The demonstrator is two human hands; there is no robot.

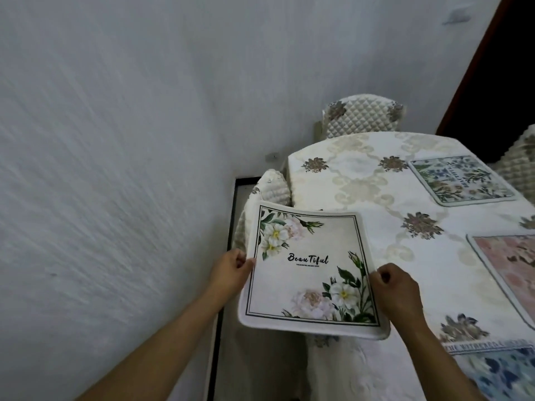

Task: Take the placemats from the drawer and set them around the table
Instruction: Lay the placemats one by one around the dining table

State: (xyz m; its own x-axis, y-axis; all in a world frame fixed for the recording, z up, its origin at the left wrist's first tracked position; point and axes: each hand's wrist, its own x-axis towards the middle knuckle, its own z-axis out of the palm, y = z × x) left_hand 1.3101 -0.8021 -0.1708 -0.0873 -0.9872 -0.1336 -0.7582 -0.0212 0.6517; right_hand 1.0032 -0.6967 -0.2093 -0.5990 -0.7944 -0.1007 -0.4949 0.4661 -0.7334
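Note:
I hold a white placemat (311, 273) printed with white flowers and the word "Beautiful". My left hand (231, 269) pinches its left edge and my right hand (396, 290) grips its right edge. The mat hangs level over the near left corner of the table (362, 186), partly past the edge and above a chair. Three other placemats lie on the table: a green and blue floral one (460, 180) at the far right, a pink one (509, 267) at the right, and a blue one (500, 371) at the near right.
A cream patterned tablecloth covers the table. Quilted chairs stand at the far end (362, 117), at the left side (272, 186) and at the right edge (518, 157). A white wall runs close along the left, and a dark doorway (503, 82) opens at the far right.

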